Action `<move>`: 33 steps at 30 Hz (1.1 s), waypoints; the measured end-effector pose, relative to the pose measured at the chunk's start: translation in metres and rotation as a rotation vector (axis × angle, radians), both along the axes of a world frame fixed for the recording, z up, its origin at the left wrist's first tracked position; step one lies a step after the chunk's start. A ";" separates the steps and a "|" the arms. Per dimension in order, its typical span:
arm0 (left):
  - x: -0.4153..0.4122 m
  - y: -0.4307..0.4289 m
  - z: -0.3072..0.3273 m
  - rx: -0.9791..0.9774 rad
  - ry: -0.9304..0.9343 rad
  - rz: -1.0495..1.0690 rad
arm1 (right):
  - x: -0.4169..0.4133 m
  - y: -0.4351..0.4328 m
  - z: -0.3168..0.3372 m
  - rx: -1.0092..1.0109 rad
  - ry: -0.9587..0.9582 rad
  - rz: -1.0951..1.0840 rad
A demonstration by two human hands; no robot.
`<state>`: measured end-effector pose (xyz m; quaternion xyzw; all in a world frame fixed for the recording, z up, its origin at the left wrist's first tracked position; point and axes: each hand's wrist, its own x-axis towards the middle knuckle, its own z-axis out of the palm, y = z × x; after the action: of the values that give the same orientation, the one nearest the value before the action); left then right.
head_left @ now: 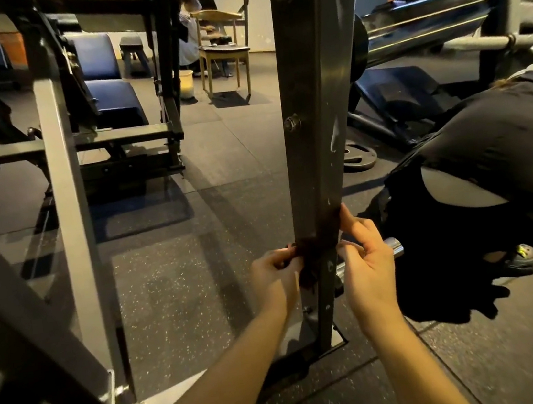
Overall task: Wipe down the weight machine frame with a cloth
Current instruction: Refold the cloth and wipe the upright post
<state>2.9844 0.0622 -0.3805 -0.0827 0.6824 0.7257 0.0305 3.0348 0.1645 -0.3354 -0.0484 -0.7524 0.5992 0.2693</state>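
your left hand (276, 276) and right hand (366, 265) reach forward from either side, each pinching the dark cloth (310, 263) wrapped low around the upright frame post (309, 101), above speckled rubber flooring (174, 281) among gym machines.

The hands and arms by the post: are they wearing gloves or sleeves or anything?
No. The left hand and right hand wear no gloves, and no rings or watch show. Both forearms are uncovered, with no sleeves in view up to the picture's bottom edge.

Two hands (277, 280) (367, 266), one cloth (310, 263), one upright post (309, 101), one weight plate (359, 157)
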 end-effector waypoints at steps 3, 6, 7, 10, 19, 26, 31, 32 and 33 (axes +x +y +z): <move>0.002 -0.007 0.032 0.028 0.141 -0.007 | 0.002 0.003 -0.001 -0.002 0.000 0.024; -0.006 -0.016 0.079 0.025 0.550 0.083 | 0.001 0.005 -0.004 -0.007 -0.003 0.036; -0.007 -0.015 0.086 0.023 0.622 0.108 | 0.001 0.005 -0.004 -0.006 -0.002 0.038; -0.006 -0.007 0.072 0.124 0.520 0.131 | -0.001 0.005 -0.005 -0.007 0.014 0.043; -0.008 -0.015 -0.007 -0.057 -0.204 -0.188 | 0.001 0.023 -0.011 0.076 0.008 0.126; -0.021 -0.022 0.073 0.010 0.348 0.057 | -0.001 0.022 -0.028 0.065 -0.004 0.120; 0.001 0.003 0.004 0.019 0.088 0.063 | 0.003 0.020 -0.027 -0.018 0.023 0.166; 0.002 0.004 -0.010 0.012 0.006 0.027 | 0.004 0.020 -0.028 -0.027 0.027 0.179; 0.004 0.003 -0.022 -0.003 -0.065 -0.030 | 0.003 0.021 -0.028 -0.040 0.030 0.192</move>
<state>2.9884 0.0656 -0.4027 -0.0961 0.6834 0.7210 0.0633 3.0381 0.1851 -0.3636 0.0276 -0.7375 0.6377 0.2206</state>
